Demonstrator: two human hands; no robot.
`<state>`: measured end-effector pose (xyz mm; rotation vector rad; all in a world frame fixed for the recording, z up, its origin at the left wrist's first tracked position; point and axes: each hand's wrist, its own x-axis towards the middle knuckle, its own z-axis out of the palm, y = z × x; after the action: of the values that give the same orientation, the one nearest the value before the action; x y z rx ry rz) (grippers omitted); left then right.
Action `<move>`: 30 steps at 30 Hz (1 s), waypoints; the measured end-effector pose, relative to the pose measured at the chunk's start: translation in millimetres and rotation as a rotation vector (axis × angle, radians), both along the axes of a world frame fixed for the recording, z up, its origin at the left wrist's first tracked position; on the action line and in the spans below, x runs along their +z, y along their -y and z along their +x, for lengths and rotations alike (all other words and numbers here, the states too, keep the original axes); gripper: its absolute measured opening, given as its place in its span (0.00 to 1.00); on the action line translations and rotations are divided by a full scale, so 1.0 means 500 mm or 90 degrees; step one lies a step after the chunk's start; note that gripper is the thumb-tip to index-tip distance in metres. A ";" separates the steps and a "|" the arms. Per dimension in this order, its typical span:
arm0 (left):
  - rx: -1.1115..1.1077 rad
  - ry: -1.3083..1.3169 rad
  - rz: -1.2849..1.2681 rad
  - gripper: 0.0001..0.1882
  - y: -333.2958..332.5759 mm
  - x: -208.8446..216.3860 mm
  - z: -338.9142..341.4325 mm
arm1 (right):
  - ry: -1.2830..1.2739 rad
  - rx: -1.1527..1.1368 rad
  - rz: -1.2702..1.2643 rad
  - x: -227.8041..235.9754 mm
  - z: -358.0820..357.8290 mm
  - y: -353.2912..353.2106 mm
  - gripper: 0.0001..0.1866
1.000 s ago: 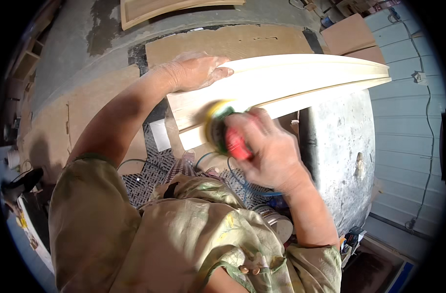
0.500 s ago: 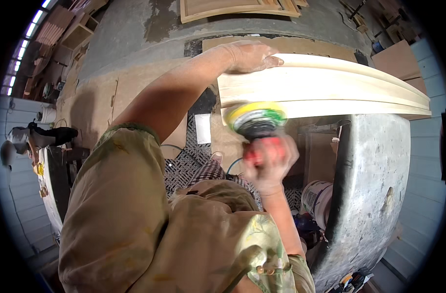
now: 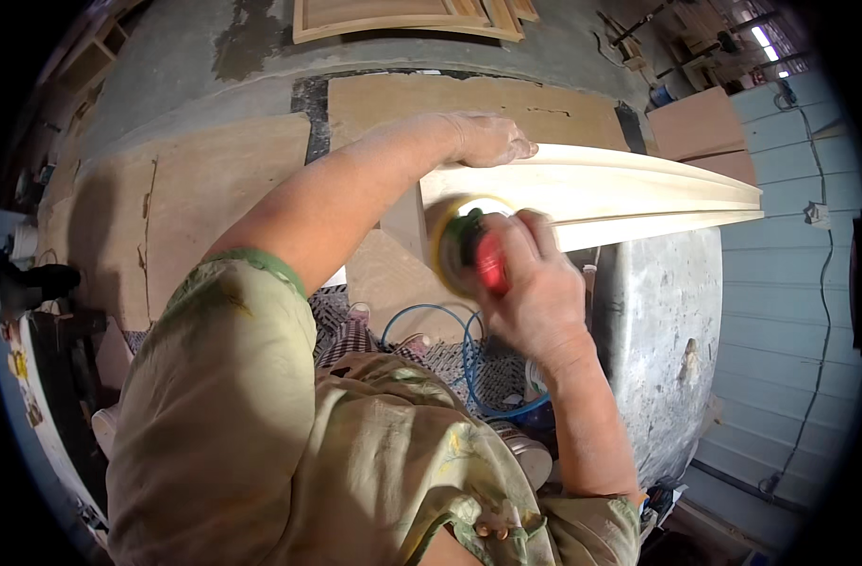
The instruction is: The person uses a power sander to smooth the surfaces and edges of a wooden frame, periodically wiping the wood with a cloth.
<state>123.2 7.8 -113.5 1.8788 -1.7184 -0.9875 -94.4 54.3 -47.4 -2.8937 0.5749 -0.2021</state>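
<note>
A long pale wooden piece with a stepped, grooved profile (image 3: 638,189) stretches from the middle of the view to the right, over the end of a worn grey worktable (image 3: 667,340). My left hand (image 3: 487,140) grips its far edge near the left end, the fingers partly hidden. In my right hand (image 3: 544,292) is a power sander (image 3: 487,257) with a red body and a round, yellow-rimmed pad. The sander is tilted, its pad against the near left end of the wood; motion blurs it, and the exact contact is hard to see.
A blue hose (image 3: 470,363) loops by my feet, on a patterned mat. Brown sheets (image 3: 214,208) cover part of the floor. Wooden frames (image 3: 402,26) lie at the far side. A light blue wall (image 3: 780,302) stands right, and a dark-clothed person (image 3: 39,283) shows partly at left.
The sander has turned from nearly level to tilted and come to the wood's left end. My left hand keeps its hold. The whole view has shifted, with the table appearing farther left.
</note>
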 end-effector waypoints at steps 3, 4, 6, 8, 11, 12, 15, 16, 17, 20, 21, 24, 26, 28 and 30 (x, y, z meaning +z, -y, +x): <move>-0.016 0.019 -0.037 0.27 -0.003 -0.013 0.010 | -0.149 -0.100 0.072 0.031 0.036 0.066 0.32; 0.005 0.026 -0.010 0.27 0.006 0.000 -0.011 | -0.179 -0.200 0.082 0.041 0.033 0.128 0.32; 0.002 0.035 -0.029 0.26 0.012 0.015 -0.042 | -0.224 -0.279 0.065 0.055 0.000 0.246 0.30; -0.030 -0.002 -0.032 0.27 0.020 0.013 -0.037 | -0.363 -0.271 0.083 0.094 0.008 0.280 0.29; -0.006 0.023 -0.026 0.26 -0.005 0.029 -0.013 | -0.277 -0.213 0.103 0.065 0.046 0.183 0.30; -0.004 0.028 0.010 0.26 -0.012 0.049 -0.017 | -0.217 -0.099 0.076 0.053 0.034 0.145 0.32; 0.011 0.004 -0.024 0.26 -0.030 0.027 -0.008 | -0.125 -0.007 0.108 0.035 0.006 0.080 0.30; 0.012 0.014 -0.028 0.26 -0.031 0.012 -0.007 | -0.087 -0.003 0.108 0.024 -0.017 0.098 0.30; 0.016 0.024 -0.032 0.26 -0.034 -0.005 -0.003 | -0.084 -0.080 0.101 0.014 -0.034 0.140 0.31; 0.059 0.066 0.019 0.26 -0.044 0.036 -0.025 | 0.041 -0.268 0.044 0.003 -0.134 0.362 0.33; 0.040 0.036 0.042 0.26 -0.029 0.054 -0.036 | 0.055 -0.339 0.006 -0.013 -0.183 0.461 0.34; -0.027 0.094 -0.043 0.27 0.043 0.050 -0.066 | 0.062 -0.515 0.079 -0.001 -0.350 0.680 0.32; 0.013 0.148 0.031 0.28 0.118 0.049 -0.097 | 0.074 -0.461 0.020 -0.013 -0.310 0.634 0.33; 0.069 0.188 0.032 0.29 0.198 0.042 -0.142 | 0.178 -0.276 -0.012 -0.063 -0.249 0.515 0.32; 0.050 0.125 0.027 0.32 0.302 0.021 -0.165 | 0.263 -0.065 0.004 -0.063 -0.238 0.401 0.27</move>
<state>40.6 -143.3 -102.9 2.1151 -1.7270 -0.8382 -213.5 -146.2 -79.1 -2.6981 0.6400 -0.7854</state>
